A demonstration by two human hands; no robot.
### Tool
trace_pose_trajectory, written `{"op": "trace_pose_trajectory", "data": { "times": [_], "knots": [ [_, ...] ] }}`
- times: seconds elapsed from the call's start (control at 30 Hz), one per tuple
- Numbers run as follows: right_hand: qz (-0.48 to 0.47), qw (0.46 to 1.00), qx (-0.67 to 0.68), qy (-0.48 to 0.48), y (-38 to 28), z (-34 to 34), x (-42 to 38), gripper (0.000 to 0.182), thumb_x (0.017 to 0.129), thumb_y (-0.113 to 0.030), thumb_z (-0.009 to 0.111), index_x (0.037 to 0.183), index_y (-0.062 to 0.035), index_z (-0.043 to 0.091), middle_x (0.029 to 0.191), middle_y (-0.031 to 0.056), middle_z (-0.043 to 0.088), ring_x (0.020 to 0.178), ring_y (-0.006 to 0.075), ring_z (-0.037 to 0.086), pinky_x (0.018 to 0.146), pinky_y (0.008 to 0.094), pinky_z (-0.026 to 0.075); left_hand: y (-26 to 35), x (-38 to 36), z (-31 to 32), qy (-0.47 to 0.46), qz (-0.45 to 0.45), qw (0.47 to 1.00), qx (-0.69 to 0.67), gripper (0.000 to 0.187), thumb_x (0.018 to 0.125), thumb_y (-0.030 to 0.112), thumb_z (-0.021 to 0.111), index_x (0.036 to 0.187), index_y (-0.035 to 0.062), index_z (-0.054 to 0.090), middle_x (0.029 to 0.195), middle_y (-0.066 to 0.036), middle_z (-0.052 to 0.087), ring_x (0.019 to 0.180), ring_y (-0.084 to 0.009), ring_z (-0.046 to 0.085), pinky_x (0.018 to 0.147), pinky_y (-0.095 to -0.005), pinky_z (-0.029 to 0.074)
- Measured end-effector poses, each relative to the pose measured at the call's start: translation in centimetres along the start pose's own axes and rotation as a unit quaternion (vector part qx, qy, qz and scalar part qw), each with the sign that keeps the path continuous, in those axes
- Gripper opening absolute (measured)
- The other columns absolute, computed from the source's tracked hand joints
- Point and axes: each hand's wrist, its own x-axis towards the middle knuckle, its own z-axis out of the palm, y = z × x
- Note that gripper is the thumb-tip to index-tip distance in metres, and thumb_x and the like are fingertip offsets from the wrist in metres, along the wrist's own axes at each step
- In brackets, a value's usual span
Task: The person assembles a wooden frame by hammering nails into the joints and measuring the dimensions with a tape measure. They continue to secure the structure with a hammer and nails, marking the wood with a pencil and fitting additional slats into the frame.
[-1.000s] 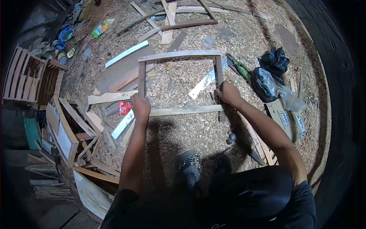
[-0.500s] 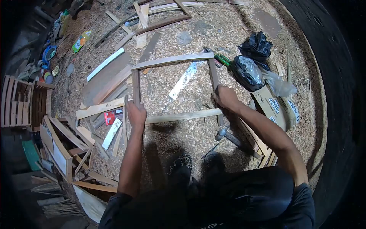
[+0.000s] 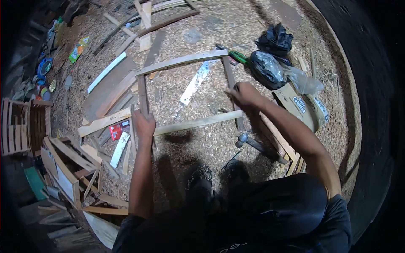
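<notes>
A rectangular wooden frame (image 3: 185, 64) lies in front of me over the wood shavings, with pale slats across its far and near sides and darker side rails. My left hand (image 3: 144, 123) is closed round the left rail near its lower corner. On the right rail, a little above the near slat, my right hand (image 3: 248, 96) has its fingers wrapped round the wood. A hammer (image 3: 259, 148) is just below the frame's right corner, close to my feet. Through the frame's opening shows a shiny pale strip (image 3: 195, 82) on the shavings.
Right of the frame are black plastic bags (image 3: 266, 69), a cardboard box (image 3: 300, 103) and a green-handled tool (image 3: 238, 57). Loose boards (image 3: 116, 99) and a red packet (image 3: 116, 131) lie to the left. Wooden crates (image 3: 27, 124) stand at far left; another dark frame (image 3: 168, 23) lies beyond.
The whole view has shifted slightly, so the frame and floor things appear higher and further left. Both hands keep their hold on the frame.
</notes>
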Motion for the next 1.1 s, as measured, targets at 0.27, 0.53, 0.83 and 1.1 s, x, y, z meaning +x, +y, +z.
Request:
{"op": "trace_pose_trajectory", "data": {
  "times": [0.27,0.53,0.83,1.1],
  "knots": [
    [-0.050,0.989,0.049,0.131,4.7,-6.1,-0.8,0.033,0.093,-0.029,0.059,0.102,0.0013,0.067,0.092,0.0246,0.069,0.087,0.0421,0.067,0.079,0.0473,0.052,6.7,1.4,-0.7,-0.009,0.125,0.988,-0.090,0.046,0.082,0.015,0.072,0.119,-0.0033,0.052,0.112,-0.025,0.055,0.109,-0.0435,0.053,0.095,-0.0500,0.041],
    [-0.080,0.981,0.069,0.160,4.9,-3.4,-7.8,0.029,0.091,-0.023,0.063,0.106,0.0017,0.065,0.102,0.0255,0.063,0.098,0.0436,0.060,0.087,0.0495,0.048,18.0,-0.8,3.1,-0.149,0.238,0.934,-0.220,0.034,0.085,0.011,0.065,0.115,-0.0003,0.056,0.110,-0.022,0.057,0.107,-0.0399,0.054,0.093,-0.0467,0.042],
    [-0.040,0.991,0.099,0.083,4.9,-1.1,-10.9,0.050,0.087,-0.025,0.071,0.126,0.0018,0.055,0.116,0.0238,0.059,0.110,0.0398,0.057,0.095,0.0439,0.048,25.8,-3.0,10.1,-0.191,0.352,0.883,-0.243,0.029,0.087,0.009,0.060,0.114,0.0014,0.059,0.111,-0.019,0.061,0.109,-0.0370,0.055,0.093,-0.0468,0.041],
    [-0.097,0.992,0.038,0.070,6.0,0.4,-8.1,0.056,0.080,-0.021,0.077,0.127,-0.0025,0.053,0.115,0.0227,0.056,0.109,0.0414,0.056,0.093,0.0474,0.048,27.7,-2.1,12.8,-0.273,0.431,0.835,-0.206,0.029,0.086,0.015,0.061,0.115,0.0119,0.064,0.119,-0.009,0.064,0.114,-0.0294,0.057,0.095,-0.0442,0.038]
  ]
}}
